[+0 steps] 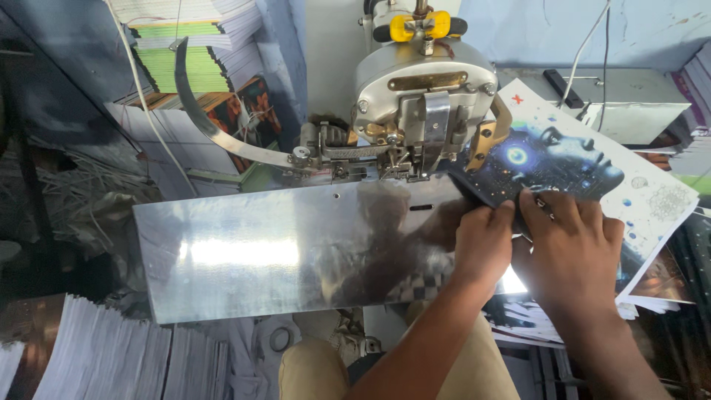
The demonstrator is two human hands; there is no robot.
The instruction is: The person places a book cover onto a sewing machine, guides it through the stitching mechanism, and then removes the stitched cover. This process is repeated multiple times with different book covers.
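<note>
My left hand (483, 244) and my right hand (572, 248) both pinch the near edge of a thin booklet (548, 159) with a dark printed cover. The booklet lies tilted on the right end of a shiny metal machine plate (281, 248). Its far left corner sits just under the grey metal head of the machine (422, 89), beside a brass-coloured part. My hands touch each other, fingers curled down on the booklet's edge.
More printed covers (659, 200) lie stacked under the booklet at the right. White paper stacks (104, 355) stand at the lower left, green and white stacks (192, 52) at the back left. A curved metal lever (215, 133) reaches left from the machine. My knees (315, 367) are below the plate.
</note>
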